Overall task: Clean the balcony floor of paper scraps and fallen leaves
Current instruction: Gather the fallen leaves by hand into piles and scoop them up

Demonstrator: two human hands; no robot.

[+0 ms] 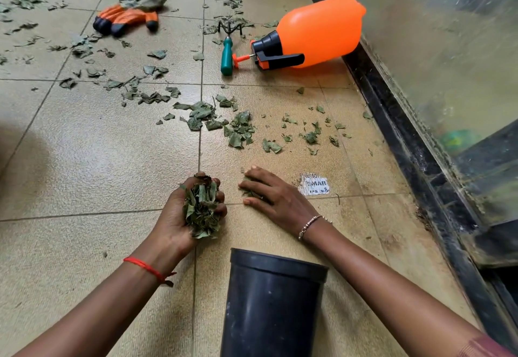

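One black pot (274,300), inside hidden | left grip (179,219) clutches leaves (202,211) | right grip (276,197) spread flat

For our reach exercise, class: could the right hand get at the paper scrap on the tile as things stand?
Probably yes: the right hand lies flat on the floor beside the paper scrap, nothing between them.

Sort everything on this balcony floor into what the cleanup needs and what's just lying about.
For the job:
left hand gripping a handful of torn green leaves
right hand pressing scattered green leaf scraps
white printed paper scrap
black plastic bin

Lying about:
orange plastic spray bottle
green-handled hand rake
orange-and-black gloves
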